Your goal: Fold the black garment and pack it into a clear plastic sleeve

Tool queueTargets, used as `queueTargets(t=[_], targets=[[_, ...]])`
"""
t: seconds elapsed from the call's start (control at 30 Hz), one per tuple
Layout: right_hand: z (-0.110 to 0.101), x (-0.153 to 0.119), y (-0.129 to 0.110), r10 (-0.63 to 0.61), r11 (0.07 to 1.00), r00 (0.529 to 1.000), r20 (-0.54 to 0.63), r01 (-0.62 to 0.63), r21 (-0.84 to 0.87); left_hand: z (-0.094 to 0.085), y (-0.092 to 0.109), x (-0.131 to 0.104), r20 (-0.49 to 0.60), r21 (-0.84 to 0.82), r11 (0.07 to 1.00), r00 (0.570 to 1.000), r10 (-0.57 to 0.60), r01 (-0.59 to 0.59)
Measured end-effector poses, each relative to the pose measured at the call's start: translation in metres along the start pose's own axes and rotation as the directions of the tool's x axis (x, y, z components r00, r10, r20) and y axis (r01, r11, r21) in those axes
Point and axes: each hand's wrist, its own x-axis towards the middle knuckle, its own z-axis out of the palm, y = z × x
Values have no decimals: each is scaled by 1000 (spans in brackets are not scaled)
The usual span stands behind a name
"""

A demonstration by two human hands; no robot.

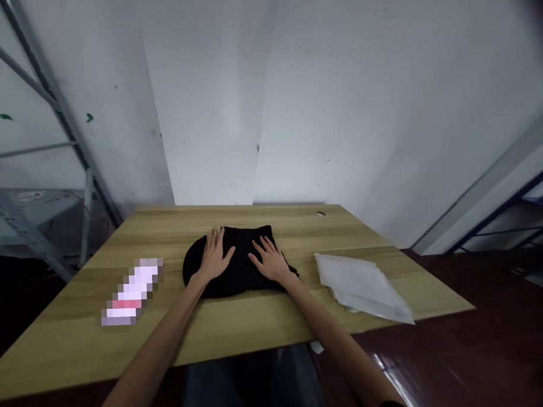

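L hand [214, 260] & R hand [273, 265] lie flat, fingers [214, 239] spread & gripping nothing, on the black cloth [238, 279] on the desk [294, 226], L of the white sheets [361, 286], & uneven pressure could prob. skew or crease it b/c the fabric looks soft

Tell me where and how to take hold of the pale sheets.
Pinch the pale sheets by their pointed near-right corner, probably best from the front right with the right hand: that corner reaches the front edge of the table, so a thumb could likely slip beneath.
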Motion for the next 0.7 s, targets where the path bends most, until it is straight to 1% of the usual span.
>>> queueTargets(t=[0.07, 0.13, 0.23, 0.33, 0.5, 0.57, 0.63, 0.7], targets=[[0, 1, -1, 8, 1000, 1000, 11, -8, 4, -1, -9, 1, 9, -11, 1000, 1000, -28, 28], [-1, 1, -2, 26, 1000, 999, 24, -26, 6, 0, -14, 2, 21, -1, 999, 999, -42, 42], [-2, 0, -3, 61, 998, 997, 35, -62, 4, 1, -15, 3, 34, 17, 999, 998, -52, 51], [-2, -5, -5, 68, 998, 997, 32, -68, 3, -1, -14, 1, 64, 38, 997, 995, -76, 74], [-4, -22, -13, 85, 996, 996, 28, -85, -6, -7, -10, -10, 101, 42, 998, 993, -59, 55], [-4, -32, -15, 98, 995, 995, 35, -97, -16, -9, -7, -19, 106, 33, 996, 991, -86, 83], [-5, -42, -16, 97, 995, 994, 44, -96, -22, -12, 0, -29, 111, 21, 995, 988, -104, 103], [-6, -49, -17, 90, 996, 995, 46, -89, -22, -22, 11, -38, 79, 4, 999, 995, -54, 54]])
